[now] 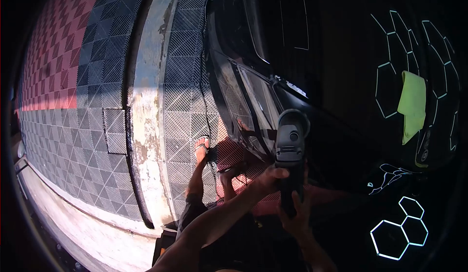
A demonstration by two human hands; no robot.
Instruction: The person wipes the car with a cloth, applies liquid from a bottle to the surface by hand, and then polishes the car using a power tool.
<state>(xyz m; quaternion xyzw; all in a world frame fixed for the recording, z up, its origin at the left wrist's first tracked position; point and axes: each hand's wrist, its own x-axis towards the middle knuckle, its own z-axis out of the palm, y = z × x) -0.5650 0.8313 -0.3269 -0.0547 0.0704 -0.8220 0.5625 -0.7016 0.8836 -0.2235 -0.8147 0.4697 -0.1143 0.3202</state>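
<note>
A dark grey handheld polishing machine (290, 145) is pressed against the glossy black body of a car (341, 67), just beside its headlight (243, 101). My left hand (269, 176) wraps the tool's body from the left side. Lower down, my right hand (296, 214) is closed around the handle. My bare forearms reach in from the bottom of the view. The tool's working face is hidden against the paint.
A yellow-green cloth (412, 107) lies on the car at the right. Hexagonal light reflections (399, 230) show in the paint. My foot in a sandal (201, 147) stands on grey grid floor tiles (92, 126), with red tiles (53, 52) and a worn concrete strip (146, 126) to the left.
</note>
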